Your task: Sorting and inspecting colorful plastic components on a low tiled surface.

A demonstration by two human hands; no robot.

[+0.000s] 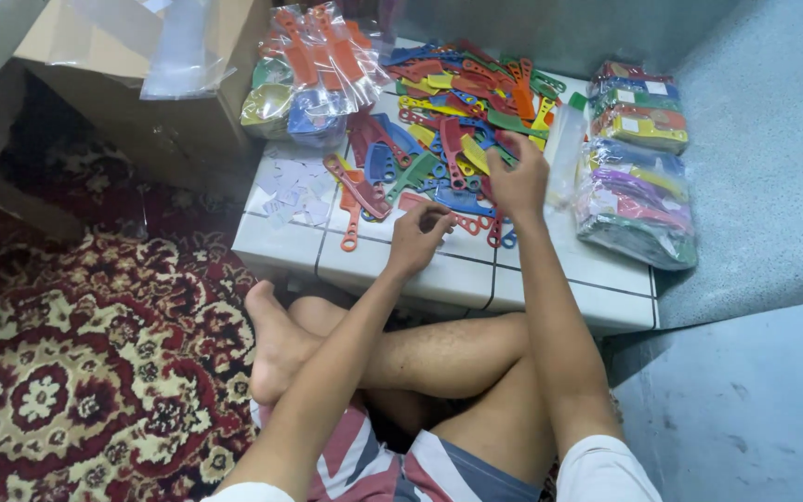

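Loose heap of flat plastic combs (448, 121), red, blue, green, yellow, orange, lying criss-cross on the white tiled block (476, 279), spread over its middle & far part. One orange comb (350, 223) lies apart nr the block's front-left edge, handle toward front.

i see flat, smooth, semi-glossy coloured plastic combs (439, 139) on a glossy white glazed tile ledge (457, 270); crinkly shiny clear plastic bags (638, 191); matt brown cardboard box (141, 102); woven patterned red carpet (76, 363), rough pile; striped cloth shorts (401, 469).
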